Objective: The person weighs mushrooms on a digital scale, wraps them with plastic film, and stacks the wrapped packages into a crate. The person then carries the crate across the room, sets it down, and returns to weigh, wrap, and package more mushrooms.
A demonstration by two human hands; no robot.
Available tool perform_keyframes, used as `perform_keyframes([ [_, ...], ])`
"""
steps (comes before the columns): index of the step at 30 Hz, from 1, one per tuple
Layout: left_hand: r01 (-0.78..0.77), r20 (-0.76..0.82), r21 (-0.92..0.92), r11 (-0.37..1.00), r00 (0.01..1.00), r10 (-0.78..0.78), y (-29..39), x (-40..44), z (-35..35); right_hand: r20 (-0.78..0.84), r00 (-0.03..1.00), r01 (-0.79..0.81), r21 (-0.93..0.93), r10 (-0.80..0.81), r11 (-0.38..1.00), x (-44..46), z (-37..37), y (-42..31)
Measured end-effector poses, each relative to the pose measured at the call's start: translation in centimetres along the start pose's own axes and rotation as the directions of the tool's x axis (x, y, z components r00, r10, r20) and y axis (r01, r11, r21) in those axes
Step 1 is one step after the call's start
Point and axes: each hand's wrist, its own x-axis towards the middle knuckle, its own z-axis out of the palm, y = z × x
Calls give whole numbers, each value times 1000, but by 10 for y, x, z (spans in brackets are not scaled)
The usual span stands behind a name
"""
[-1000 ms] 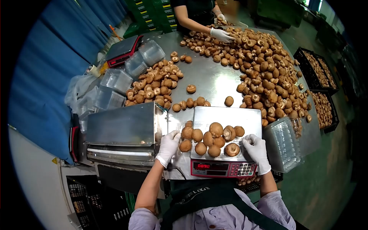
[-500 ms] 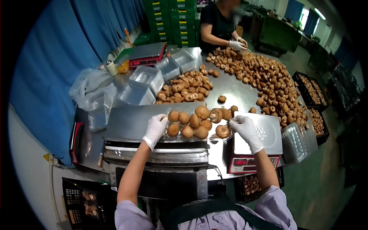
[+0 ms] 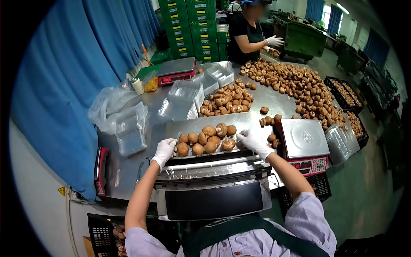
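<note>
A clear plastic tray (image 3: pixel 218 150) filled with brown mushrooms (image 3: pixel 209 147) sits low over the metal plate of a film wrapping machine (image 3: pixel 214 201). My left hand (image 3: pixel 165 151), in a white glove, pinches the tray's left end with closed fingers. At the opposite end my gloved right hand (image 3: pixel 255 142) has its fingers closed at the tray's edge; the fingertips are partly hidden. Most mushrooms lie cap up, and a couple show their stems. Just in front of the tray runs the machine's roller and film (image 3: pixel 205 169).
On the right stands a scale (image 3: pixel 305 139), with stacked clear trays (image 3: pixel 340 143) beyond it. A large mushroom heap (image 3: pixel 299 88) and a smaller pile (image 3: pixel 227 100) cover parts of the table. Empty trays (image 3: pixel 182 103) stand at left. A co-worker (image 3: pixel 246 38) handles mushrooms across the table.
Both hands have brought the tray of mushrooms left and lower, towards the machine's front roller. My view has shifted. The co-worker's hands have moved apart.
</note>
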Motion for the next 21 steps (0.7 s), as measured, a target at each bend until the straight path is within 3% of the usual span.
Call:
perform_keyframes([
  [2,-73,20,-26,997,997,74,2,-12,-9,-41,987,150,-135,-157,979,-14,-12,1],
  [3,-116,10,11,993,993,116,7,-21,-14,-54,988,134,-167,-145,977,-24,-22,-5],
  [5,-435,10,336,836,889,458,1,-38,-26,0,961,268,-250,-277,930,-42,-41,-6],
  [7,-593,227,425,684,801,554,7,-61,-41,106,880,458,-453,-464,765,-60,-62,-9],
  [8,-690,372,494,529,718,589,9,-71,-46,261,830,552,-507,-492,662,-63,-66,-1],
  [9,-770,516,529,355,625,586,8,-76,-51,265,831,551,-505,-489,664,-68,-70,-4],
  [11,-872,692,485,65,428,582,0,-77,-54,401,641,754,-489,-654,439,-80,-79,-10],
  [12,-868,762,489,-88,376,527,-2,-78,-50,530,610,786,-501,-589,363,-80,-74,-2],
  [13,-872,767,483,-81,376,519,-5,-78,-48,516,542,825,-476,-664,304,-79,-68,4],
  [16,-833,714,552,-45,444,542,-17,-72,-43,558,657,750,-413,-507,516,-79,-54,5],
  [17,-853,714,520,-57,396,577,-25,-65,-46,475,559,827,-378,-680,416,-74,-44,20],
  [19,-879,542,404,253,452,708,-36,-65,-46,390,573,812,-384,-721,439,-76,-36,28],
  [20,-875,537,410,257,459,708,-36,-73,-48,358,690,722,-394,-629,569,-87,-44,20],
  [21,-700,460,256,667,695,553,-33,-87,-52,327,790,613,-398,-519,682,-102,-52,13],
])
